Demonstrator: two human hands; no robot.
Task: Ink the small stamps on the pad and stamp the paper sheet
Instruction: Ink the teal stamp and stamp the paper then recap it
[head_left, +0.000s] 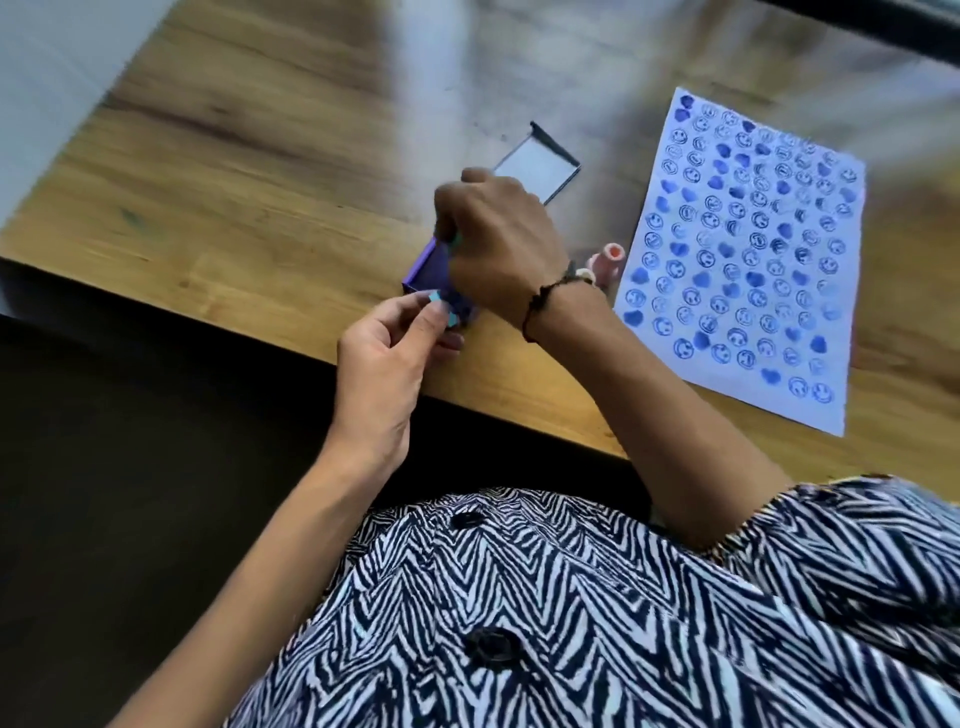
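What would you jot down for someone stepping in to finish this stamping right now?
Left hand: pinching a small teal stamp at the near corner of the ink pad.
Right hand: over the pad, closed on something teal, likely another stamp; mostly hidden.
Pad lid lies open behind the pad. Two pinkish stamps lie by the right wrist.
Paper, right of the pad, is nearly full of blue smileys and hearts.
Left: ink, then fill the few gaps, mostly along the near edge.
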